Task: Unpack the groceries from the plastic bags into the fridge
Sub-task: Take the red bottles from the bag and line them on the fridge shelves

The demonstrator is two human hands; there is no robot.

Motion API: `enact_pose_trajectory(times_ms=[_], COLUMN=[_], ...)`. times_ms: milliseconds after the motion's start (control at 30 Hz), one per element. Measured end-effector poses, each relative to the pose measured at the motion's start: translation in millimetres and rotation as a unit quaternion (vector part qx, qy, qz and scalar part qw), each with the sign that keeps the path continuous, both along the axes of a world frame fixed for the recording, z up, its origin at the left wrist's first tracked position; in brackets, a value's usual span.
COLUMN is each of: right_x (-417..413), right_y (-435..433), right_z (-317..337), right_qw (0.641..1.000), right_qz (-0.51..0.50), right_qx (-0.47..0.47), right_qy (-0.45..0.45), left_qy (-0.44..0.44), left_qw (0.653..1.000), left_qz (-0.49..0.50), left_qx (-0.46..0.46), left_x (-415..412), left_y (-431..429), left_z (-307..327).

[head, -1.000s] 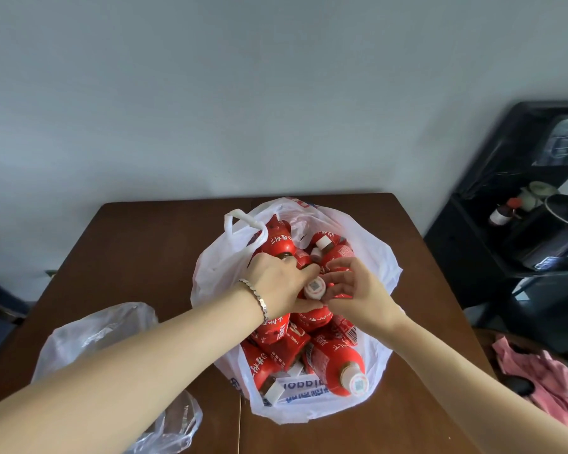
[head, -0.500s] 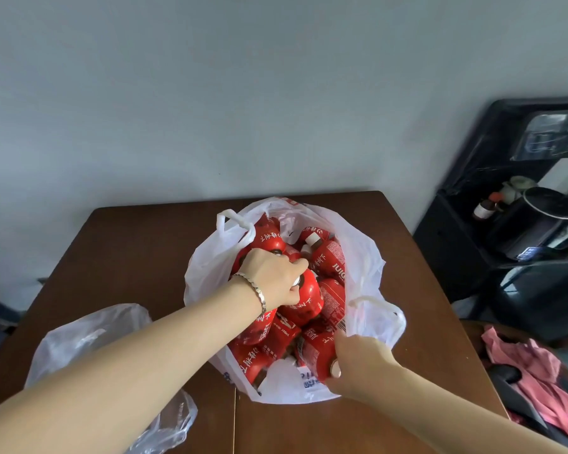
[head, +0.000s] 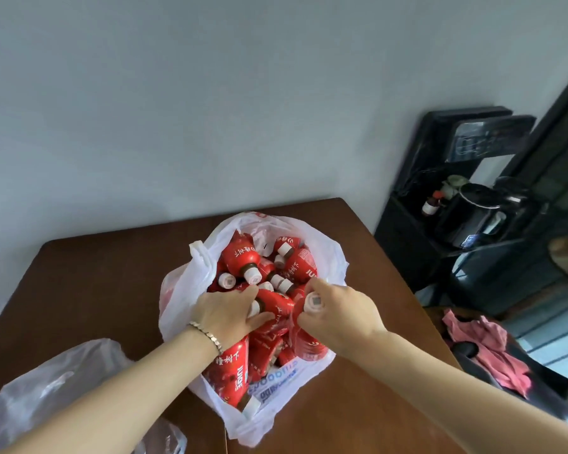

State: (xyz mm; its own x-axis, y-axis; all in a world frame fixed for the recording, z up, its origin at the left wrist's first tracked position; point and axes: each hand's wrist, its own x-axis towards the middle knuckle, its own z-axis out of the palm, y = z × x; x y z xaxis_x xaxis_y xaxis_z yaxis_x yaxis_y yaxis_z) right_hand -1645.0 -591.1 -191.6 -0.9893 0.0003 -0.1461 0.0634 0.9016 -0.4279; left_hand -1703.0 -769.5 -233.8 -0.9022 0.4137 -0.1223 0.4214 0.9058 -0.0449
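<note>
A white plastic bag stands open on the brown table, full of several red juice bottles with white caps. My left hand, with a bracelet at the wrist, reaches into the bag and grips a red bottle near its neck. My right hand is inside the bag on the right and curls round another red bottle, its white cap showing above my fingers.
A second, clear plastic bag lies crumpled at the table's near left corner. Right of the table stands a black shelf unit with a pot and small bottles. A pink cloth lies on a dark seat.
My right hand left the bag's near right edge and moved up into the bag onto a bottle. My left hand shifted lower onto another bottle. The camera view turned slightly.
</note>
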Motion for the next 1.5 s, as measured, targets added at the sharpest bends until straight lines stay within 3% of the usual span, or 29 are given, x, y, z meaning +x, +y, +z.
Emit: enact_pose_trajectory(times_ms=[167, 300, 433, 667, 800, 1000, 1167, 1500], right_x=[9.3, 25.3, 62.5, 191.2, 309.0, 505.6, 673.4, 928.0], right_y=[-10.1, -8.5, 13.4, 80.7, 117.8, 166.6, 186.6, 223.8], right_z=[28.1, 52.8, 80.1, 131.3, 149.3, 162.8, 175.5, 194.5], right_qw=[0.995, 0.978, 0.947, 0.880, 0.816, 0.731, 0.675, 0.509], right_qz=[-0.084, -0.187, -0.295, -0.449, -0.550, -0.651, -0.708, -0.833], right_qx=[0.002, -0.040, -0.038, 0.054, 0.101, 0.135, 0.171, 0.206], right_qy=[0.048, 0.078, 0.122, 0.145, 0.150, 0.154, 0.121, 0.073], left_qy=[0.091, 0.215, 0.194, 0.212, 0.198, 0.197, 0.169, 0.159], left_qw=[0.994, 0.963, 0.948, 0.849, 0.770, 0.679, 0.625, 0.481], left_qz=[-0.067, -0.145, -0.244, -0.476, -0.598, -0.699, -0.752, -0.851], left_qx=[-0.001, 0.078, 0.063, 0.089, 0.103, 0.108, 0.122, 0.137], left_x=[-3.7, -5.1, 14.7, 103.8, 202.4, 378.5, 552.6, 842.9], left_y=[6.5, 21.0, 56.3, 164.3, 240.7, 341.3, 404.0, 506.3], left_z=[42.7, 90.3, 132.0, 180.2, 192.5, 205.6, 213.8, 230.7])
